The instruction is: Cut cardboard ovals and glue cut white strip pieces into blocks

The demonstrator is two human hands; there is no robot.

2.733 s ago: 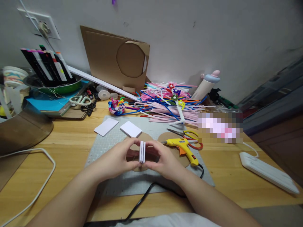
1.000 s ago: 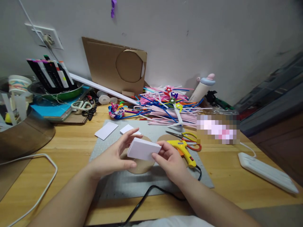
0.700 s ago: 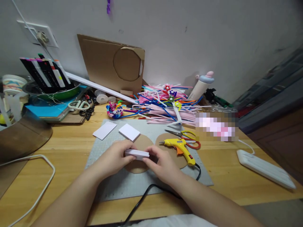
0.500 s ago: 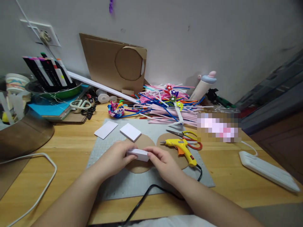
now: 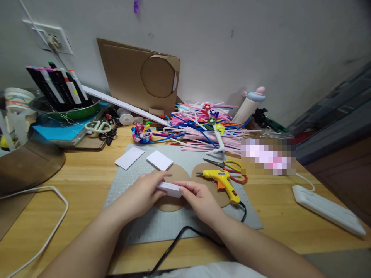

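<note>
Between my two hands is a small stack of thick white cards (image 5: 171, 189), held on edge above a round cardboard disc (image 5: 169, 206). My left hand (image 5: 149, 189) grips the stack's left end, its index finger raised off the top. The thumb and fingers of my right hand (image 5: 198, 197) pinch the right end. Just beyond my left hand, a white card stack (image 5: 159, 160) and a single white card (image 5: 129, 158) lie on the grey cutting mat (image 5: 139, 229). To the right, a yellow glue gun (image 5: 220, 179) rests across a second cardboard disc (image 5: 199, 168).
Scissors (image 5: 236, 170) lie beside the glue gun, whose black cord (image 5: 179, 235) curves toward me. Pipe cleaners (image 5: 203, 133) are heaped at the back. A marker holder (image 5: 59, 90) stands left; a cardboard sheet (image 5: 124, 73) leans on the wall. A white device (image 5: 327, 208) lies right.
My left index finger has lifted from the top of the white card stack and straightened. My right hand has barely moved and keeps its pinch.
</note>
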